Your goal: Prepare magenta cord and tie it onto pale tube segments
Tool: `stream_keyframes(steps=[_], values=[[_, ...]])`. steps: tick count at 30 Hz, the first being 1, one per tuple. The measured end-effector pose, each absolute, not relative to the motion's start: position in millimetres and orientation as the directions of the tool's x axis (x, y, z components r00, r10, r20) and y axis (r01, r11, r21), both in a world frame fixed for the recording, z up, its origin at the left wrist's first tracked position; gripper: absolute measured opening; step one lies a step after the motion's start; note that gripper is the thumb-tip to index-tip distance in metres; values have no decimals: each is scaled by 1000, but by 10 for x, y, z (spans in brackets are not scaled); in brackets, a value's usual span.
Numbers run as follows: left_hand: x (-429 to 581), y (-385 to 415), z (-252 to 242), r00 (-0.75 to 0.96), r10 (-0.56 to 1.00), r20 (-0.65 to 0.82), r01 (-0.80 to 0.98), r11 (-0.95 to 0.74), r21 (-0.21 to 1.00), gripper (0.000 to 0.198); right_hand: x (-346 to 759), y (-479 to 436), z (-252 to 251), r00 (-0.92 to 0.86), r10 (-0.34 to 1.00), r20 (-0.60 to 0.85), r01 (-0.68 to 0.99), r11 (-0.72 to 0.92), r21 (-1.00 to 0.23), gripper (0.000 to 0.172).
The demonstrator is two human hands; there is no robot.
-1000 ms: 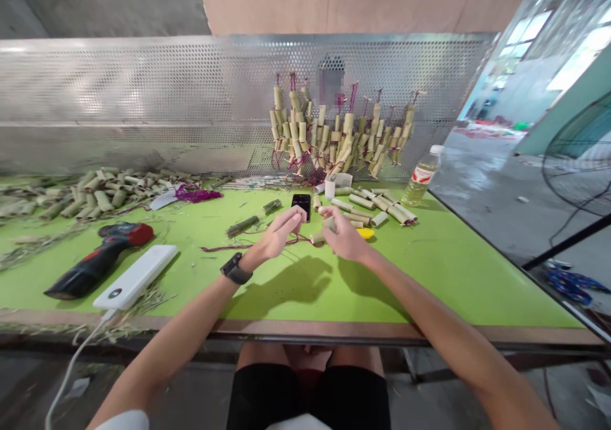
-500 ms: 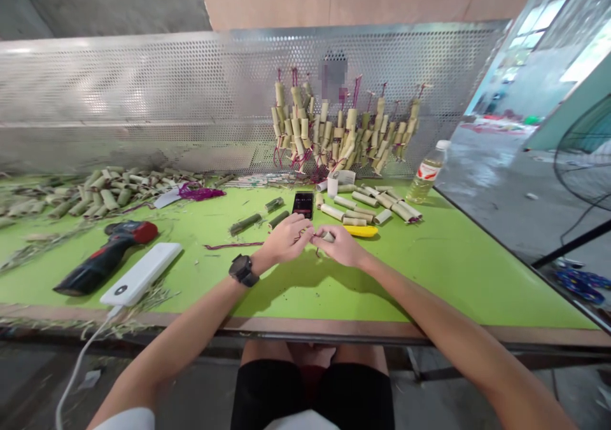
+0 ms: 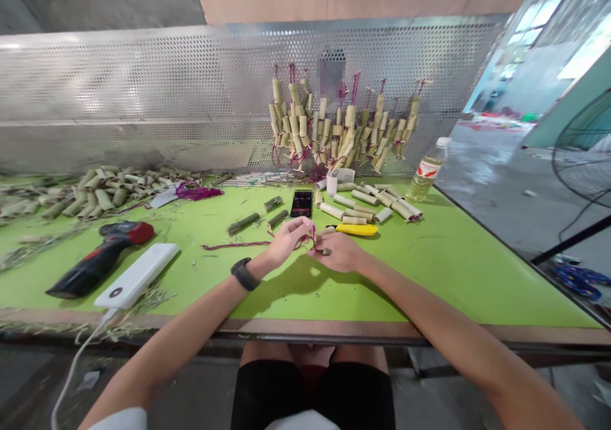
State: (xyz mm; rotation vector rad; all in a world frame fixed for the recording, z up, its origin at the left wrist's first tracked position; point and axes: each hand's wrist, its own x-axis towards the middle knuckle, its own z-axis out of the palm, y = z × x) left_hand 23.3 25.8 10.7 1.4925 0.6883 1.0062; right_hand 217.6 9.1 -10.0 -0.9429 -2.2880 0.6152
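Purple cord (image 3: 236,246) is trailing across the green desk (image 3: 382,290) towards the left hand (image 3: 285,238), whose fingers are pinching a stretch of it upright. Beside it, the right hand (image 3: 340,252) is curling its fingers round a short tube (image 3: 326,252), whose end is showing by the cord. This step seems to be fitting cord to tube; the next move is probably calling for a steady tube and taut cord. Farther back, a yellow cutter (image 3: 358,229), a phone (image 3: 301,207) and loose tubes (image 3: 331,211) are lying before hanging bundles (image 3: 351,115).
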Motion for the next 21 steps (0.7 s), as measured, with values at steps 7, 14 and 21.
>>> stream_keyframes(steps=[7, 14, 21], values=[[235, 254, 203, 503, 862, 55, -314, 123, 942, 36, 2141, 9, -84, -449, 872, 195, 319, 361, -876, 45], [241, 274, 220, 488, 871, 54, -272, 92, 958, 56, 2094, -15, -107, -375, 918, 128, -205, 53, -977, 25], [274, 279, 133, 442, 891, 105, 34, -134, 990, 54, 2120, 62, -146, -181, 960, 214, -114, 195, -974, 30]])
